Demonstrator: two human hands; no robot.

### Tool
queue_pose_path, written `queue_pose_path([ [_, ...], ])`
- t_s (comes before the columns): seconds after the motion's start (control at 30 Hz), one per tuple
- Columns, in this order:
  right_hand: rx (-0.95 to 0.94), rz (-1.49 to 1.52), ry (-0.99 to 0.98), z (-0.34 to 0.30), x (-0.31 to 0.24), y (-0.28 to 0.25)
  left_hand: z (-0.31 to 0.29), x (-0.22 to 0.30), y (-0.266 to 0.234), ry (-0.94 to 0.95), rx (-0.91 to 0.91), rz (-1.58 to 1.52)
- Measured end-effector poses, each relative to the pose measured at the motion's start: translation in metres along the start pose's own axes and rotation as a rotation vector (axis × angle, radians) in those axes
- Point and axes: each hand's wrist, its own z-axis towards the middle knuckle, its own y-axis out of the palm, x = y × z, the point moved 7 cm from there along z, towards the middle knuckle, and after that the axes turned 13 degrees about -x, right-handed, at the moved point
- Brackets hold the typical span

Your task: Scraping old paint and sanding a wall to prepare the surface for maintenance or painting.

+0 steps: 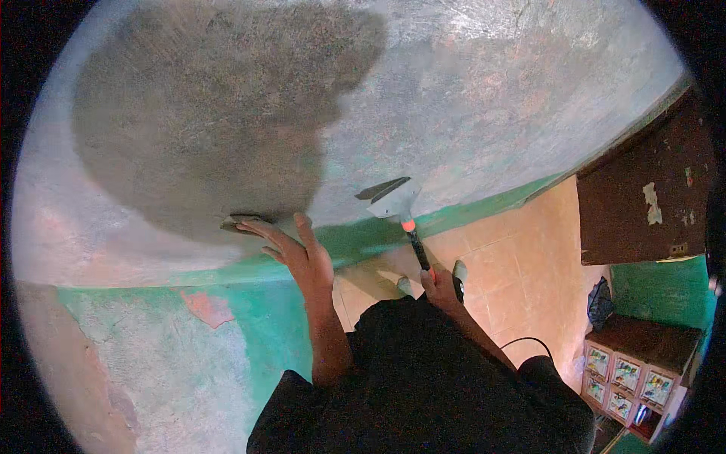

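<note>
My left hand (pixel 302 257) is raised to the wall (pixel 469 121), its fingers stretched out and its fingertips at the grey surface. A small dark edge shows by those fingertips; whether it is a shadow or a thin object I cannot tell. My right hand (pixel 442 291) is closed round the black handle of a scraper (pixel 393 203) with orange-red bands and a wide light-grey head. The scraper points up toward the wall, its blade edge close to the surface; contact is unclear. A large dark shadow (pixel 212 113) covers the wall above my left hand.
A green band (pixel 484 200) runs along the wall's foot above the orange tiled floor (pixel 514 257). At left, another wall has peeling green paint (pixel 272 318). To the right are a dark brown panel (pixel 643 189), a drawer cabinet (pixel 643 356), a dark bag (pixel 600 303) and a thin black cord (pixel 533 340).
</note>
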Motion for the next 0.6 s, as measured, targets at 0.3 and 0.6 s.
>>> queue_pose_path([
  [0.3,-0.163,-0.128,0.043,0.001,0.013,0.007,-0.004,-0.002,-0.002,-0.030,0.001,0.009],
  [0.6,0.034,-0.100,-0.024,-0.001,0.034,0.007,0.000,0.005,0.001,0.056,0.001,-0.020],
])
